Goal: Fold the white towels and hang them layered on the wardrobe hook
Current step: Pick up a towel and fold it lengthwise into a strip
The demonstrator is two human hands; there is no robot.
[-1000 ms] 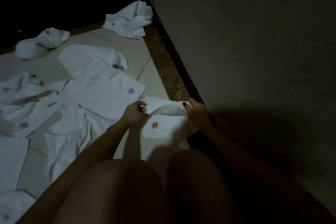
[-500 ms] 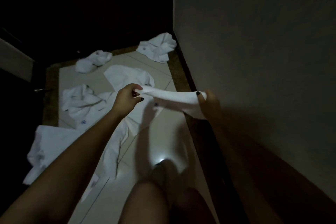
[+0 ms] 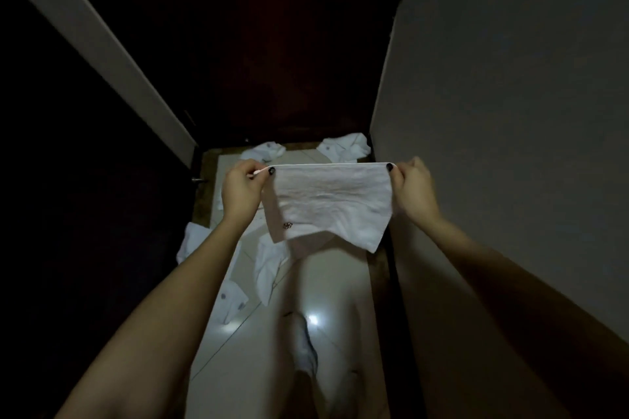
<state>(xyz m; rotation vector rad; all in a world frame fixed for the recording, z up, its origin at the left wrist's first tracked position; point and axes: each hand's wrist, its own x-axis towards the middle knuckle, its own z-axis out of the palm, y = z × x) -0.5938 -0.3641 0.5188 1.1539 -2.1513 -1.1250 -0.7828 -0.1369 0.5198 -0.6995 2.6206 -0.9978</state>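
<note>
Far left is basically black, w/ a pale door edge (image 3: 102,44) running diagonally down toward the floor. Pretty dim overall tbh.

On the tiled floor (image 3: 340,282) there's a bunch of loose white towels: one crumpled at the far end (image 3: 263,150), another bunched by the right wall (image 3: 345,146), a couple more on the left side lower down (image 3: 194,241) and (image 3: 231,303), plus one draped in the middle (image 3: 269,269). Some have a small flower logo, can't make out colour on most.

Left hand (image 3: 241,189) is pinched shut on the top left corner of the held towel (image 3: 332,201), thumb nail dark. The towel's stretched flat btw both hands, up in the air above the floor, top edge taut and straight, bottom edge hanging uneven w/ the right corner lower. Small flower mark (image 3: 288,225) near its bottom left.

Right hand (image 3: 413,189) is clamped on the top right corner, same pinch grip.

Right side is a plain grey wall (image 3: 510,112). Bright light reflection on the tiles lower down (image 3: 313,320), next to a foot in a white sock (image 3: 304,347).
</note>
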